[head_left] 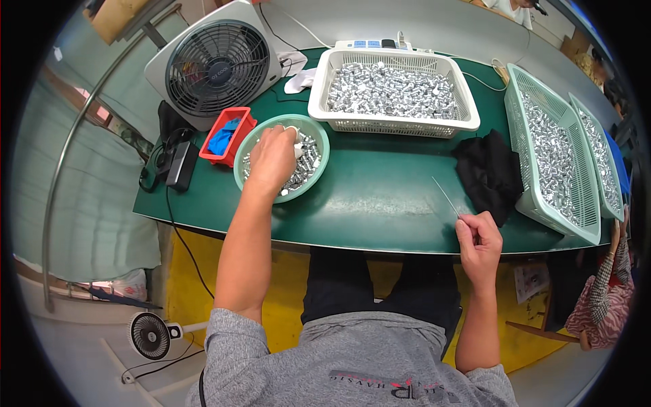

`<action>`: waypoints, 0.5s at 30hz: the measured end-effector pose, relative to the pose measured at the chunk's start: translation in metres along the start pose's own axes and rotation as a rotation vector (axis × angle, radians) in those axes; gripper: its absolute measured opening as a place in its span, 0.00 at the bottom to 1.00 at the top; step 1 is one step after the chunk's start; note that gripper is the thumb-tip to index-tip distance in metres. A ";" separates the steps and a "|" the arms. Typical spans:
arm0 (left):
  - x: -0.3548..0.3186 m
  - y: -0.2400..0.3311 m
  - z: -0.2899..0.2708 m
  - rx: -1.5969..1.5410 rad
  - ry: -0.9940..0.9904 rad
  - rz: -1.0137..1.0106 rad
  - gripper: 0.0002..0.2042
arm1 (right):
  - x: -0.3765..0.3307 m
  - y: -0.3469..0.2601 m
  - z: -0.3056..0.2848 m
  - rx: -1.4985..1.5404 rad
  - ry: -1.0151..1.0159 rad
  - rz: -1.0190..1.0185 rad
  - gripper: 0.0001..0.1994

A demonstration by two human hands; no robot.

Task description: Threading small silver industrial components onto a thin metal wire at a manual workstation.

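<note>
At the left, my left hand (273,157) reaches down into a round green bowl (324,157) of small silvery metal parts (308,159). Its fingers are bent together, with white coverings near the tips; what they grip is hidden. Over the table's front edge at the right, my right hand (480,244) pinches a thin straight metal rod (445,196) between thumb and fingers. The rod slants up and left over the green tabletop (380,197), with no part visible on it.
A white basket (400,127) of metal parts stands at the back. Green baskets (542,193) line the right beside a black cloth (489,173). A red bin (229,136) holding blue material, a box fan (220,68) and a black adapter (182,166) stand left. Another person (603,305) sits right.
</note>
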State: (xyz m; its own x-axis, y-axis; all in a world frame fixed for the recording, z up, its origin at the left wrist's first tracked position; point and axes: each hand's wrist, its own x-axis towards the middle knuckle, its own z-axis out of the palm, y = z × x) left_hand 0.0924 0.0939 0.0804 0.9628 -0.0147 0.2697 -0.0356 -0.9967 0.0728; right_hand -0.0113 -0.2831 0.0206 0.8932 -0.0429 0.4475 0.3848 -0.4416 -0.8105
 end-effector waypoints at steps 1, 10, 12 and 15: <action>-0.001 0.003 -0.003 -0.003 0.000 0.006 0.11 | 0.000 0.000 0.000 0.010 -0.001 -0.001 0.02; -0.070 0.087 0.033 -2.149 -0.288 -0.135 0.12 | -0.013 -0.015 0.004 0.219 -0.032 0.138 0.03; -0.081 0.104 0.049 -2.296 -0.452 -0.229 0.12 | -0.018 -0.024 0.006 0.314 -0.065 0.186 0.03; -0.086 0.111 0.065 -2.312 -0.474 -0.230 0.12 | -0.019 -0.039 0.007 0.413 -0.102 0.207 0.03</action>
State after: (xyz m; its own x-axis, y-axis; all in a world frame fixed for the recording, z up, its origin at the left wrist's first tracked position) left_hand 0.0228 -0.0203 0.0028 0.9523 -0.3042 -0.0232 0.2378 0.6924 0.6812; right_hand -0.0421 -0.2590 0.0410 0.9713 0.0049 0.2378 0.2378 -0.0386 -0.9705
